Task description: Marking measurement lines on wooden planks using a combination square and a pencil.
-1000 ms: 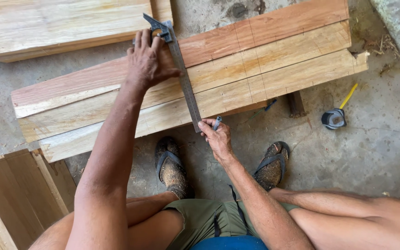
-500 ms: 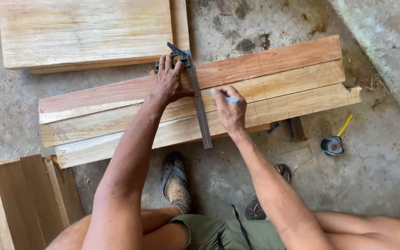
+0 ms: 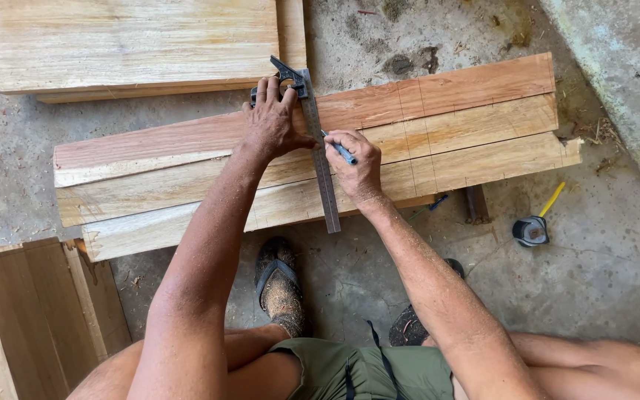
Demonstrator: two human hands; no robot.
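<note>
Three long wooden boards [image 3: 468, 130] lie side by side on the concrete floor, the far one reddish, the two nearer ones pale. A metal combination square [image 3: 324, 174] lies across them, its head hooked over the far edge. My left hand [image 3: 272, 122] presses flat on the square's head and the reddish board. My right hand [image 3: 357, 163] holds a blue pen [image 3: 342, 152] with its tip against the blade's right edge, on the middle board. Pencil lines cross the boards further right.
A wide pale wooden panel [image 3: 135, 44] lies beyond the boards at top left. More panels [image 3: 31, 318] sit at bottom left. A tape measure [image 3: 531, 230] with yellow tape rests on the floor at right. My sandalled feet [image 3: 279, 285] stand just below the boards.
My right hand has climbed along the blade from the near board edge to the middle board with the pen. My left hand stays on the square's head. The camera has drawn nearer.
</note>
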